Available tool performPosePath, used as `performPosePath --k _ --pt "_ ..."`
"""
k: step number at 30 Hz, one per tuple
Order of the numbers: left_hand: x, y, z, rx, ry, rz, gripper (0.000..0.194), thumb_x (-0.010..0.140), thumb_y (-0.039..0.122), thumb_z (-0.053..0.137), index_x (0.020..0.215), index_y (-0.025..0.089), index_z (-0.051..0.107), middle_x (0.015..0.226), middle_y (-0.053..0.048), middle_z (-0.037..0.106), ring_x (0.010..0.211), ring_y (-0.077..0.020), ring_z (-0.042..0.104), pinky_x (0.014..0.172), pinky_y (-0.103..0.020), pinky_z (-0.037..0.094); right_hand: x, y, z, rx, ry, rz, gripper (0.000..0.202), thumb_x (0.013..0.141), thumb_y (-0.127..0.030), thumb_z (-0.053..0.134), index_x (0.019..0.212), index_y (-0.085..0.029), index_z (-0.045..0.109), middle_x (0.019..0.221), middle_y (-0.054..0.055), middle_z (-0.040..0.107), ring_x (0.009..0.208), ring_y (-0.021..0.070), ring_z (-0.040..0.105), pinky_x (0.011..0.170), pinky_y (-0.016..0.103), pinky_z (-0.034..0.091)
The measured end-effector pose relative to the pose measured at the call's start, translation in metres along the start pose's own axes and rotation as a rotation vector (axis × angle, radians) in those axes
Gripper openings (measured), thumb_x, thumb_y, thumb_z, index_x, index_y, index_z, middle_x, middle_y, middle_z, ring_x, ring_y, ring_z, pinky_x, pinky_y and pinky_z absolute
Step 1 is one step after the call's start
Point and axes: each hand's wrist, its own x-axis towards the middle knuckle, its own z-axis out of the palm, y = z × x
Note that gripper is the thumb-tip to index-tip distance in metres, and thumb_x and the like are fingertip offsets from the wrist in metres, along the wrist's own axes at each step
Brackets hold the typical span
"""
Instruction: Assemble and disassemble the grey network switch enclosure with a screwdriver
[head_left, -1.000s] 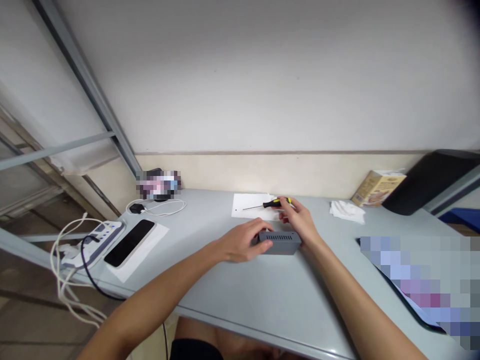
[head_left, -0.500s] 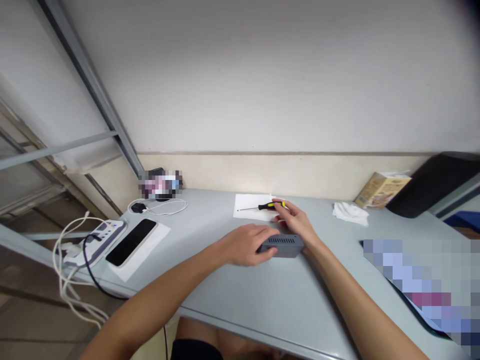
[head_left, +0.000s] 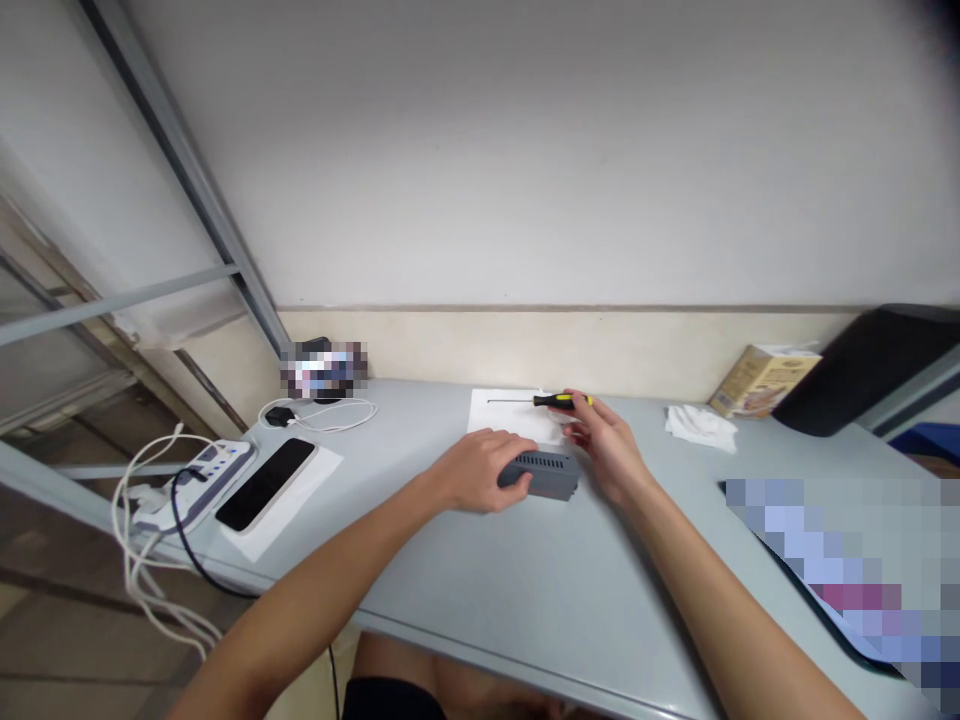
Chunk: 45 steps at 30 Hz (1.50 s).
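Note:
A dark grey box (head_left: pixel 551 478) with a row of vent slots is gripped at its left end by my left hand (head_left: pixel 484 472), fingers on top and thumb at the front. My right hand (head_left: pixel 606 442) is closed on the black and yellow handle of a screwdriver (head_left: pixel 553 401). The screwdriver's thin shaft points left over a white sheet of paper (head_left: pixel 491 425) near the wall. Right of the box, my right hand is apart from it.
At the left lie a phone (head_left: pixel 268 484) on white paper, a power strip (head_left: pixel 214 480) with cables, and a black plug (head_left: pixel 280 416). A crumpled tissue (head_left: pixel 701 427), a yellow carton (head_left: pixel 763 382) and a blurred-out flat item (head_left: pixel 855 560) are at the right.
My left hand and the grey box have shifted left and slightly back. My right hand has moved away from the box, and the screwdriver has moved right and slightly back.

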Motion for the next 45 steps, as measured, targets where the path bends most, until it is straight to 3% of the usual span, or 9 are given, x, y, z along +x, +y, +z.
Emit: performPosePath --k 6,12,16,20,30,38,45 --pt "0.0 -0.006 -0.007 -0.07 0.034 -0.047 0.026 0.102 0.034 0.05 0.12 0.02 0.063 0.108 -0.008 0.076 0.093 -0.0227 0.071 0.086 -0.037 0.054 0.003 -0.008 -0.007 0.135 0.058 -0.024 0.039 0.078 -0.055 0.083 0.104 -0.027 0.077 0.097 0.003 0.081 0.058 0.0093 0.053 0.051 0.021 0.046" --pt "0.002 -0.01 -0.009 -0.164 0.279 -0.242 0.03 0.108 0.029 0.037 0.095 0.021 0.063 0.086 -0.004 0.07 0.073 -0.0162 0.061 0.072 -0.03 0.048 0.004 -0.016 -0.01 0.245 0.06 -0.098 0.037 0.076 -0.056 0.084 0.096 -0.027 0.074 0.085 0.002 0.077 0.056 0.0099 0.05 0.048 0.021 0.044" --pt "0.002 -0.015 -0.008 -0.162 0.405 -0.331 0.015 0.102 0.03 0.049 0.105 0.022 0.062 0.084 -0.001 0.066 0.071 -0.0152 0.054 0.072 -0.029 0.047 0.003 -0.018 -0.01 0.242 0.043 -0.136 0.041 0.074 -0.058 0.085 0.095 -0.026 0.073 0.08 0.002 0.075 0.055 0.0098 0.049 0.048 0.021 0.043" --pt "0.001 -0.018 -0.006 -0.152 0.406 -0.292 0.022 0.098 0.029 0.056 0.118 0.023 0.061 0.09 -0.001 0.065 0.072 -0.015 0.053 0.074 -0.029 0.048 0.001 -0.017 -0.007 0.211 0.019 -0.149 0.043 0.074 -0.06 0.084 0.097 -0.025 0.073 0.079 0.003 0.076 0.057 0.0099 0.049 0.05 0.02 0.043" --pt "0.003 -0.017 -0.004 -0.114 0.42 -0.246 0.015 0.098 0.029 0.058 0.111 0.022 0.064 0.09 -0.002 0.066 0.071 -0.0143 0.051 0.073 -0.029 0.048 -0.003 -0.019 -0.003 0.164 0.009 -0.162 0.043 0.075 -0.061 0.083 0.097 -0.026 0.073 0.081 0.002 0.076 0.057 0.0099 0.049 0.05 0.022 0.042" --pt "0.004 -0.023 0.0 -0.087 0.451 -0.366 0.018 0.099 0.035 0.062 0.113 0.024 0.065 0.088 0.001 0.068 0.07 -0.0132 0.054 0.072 -0.027 0.048 -0.005 -0.019 -0.003 0.118 -0.007 -0.171 0.044 0.076 -0.064 0.08 0.098 -0.026 0.071 0.082 0.002 0.075 0.056 0.0113 0.051 0.051 0.026 0.042" --pt "0.007 -0.019 -0.005 -0.075 0.422 -0.343 0.017 0.104 0.031 0.057 0.094 0.022 0.068 0.086 0.0 0.067 0.071 -0.0132 0.053 0.072 -0.026 0.046 -0.007 -0.021 -0.002 0.122 -0.028 -0.166 0.044 0.076 -0.063 0.081 0.097 -0.026 0.072 0.08 0.001 0.075 0.057 0.01 0.049 0.051 0.023 0.04"
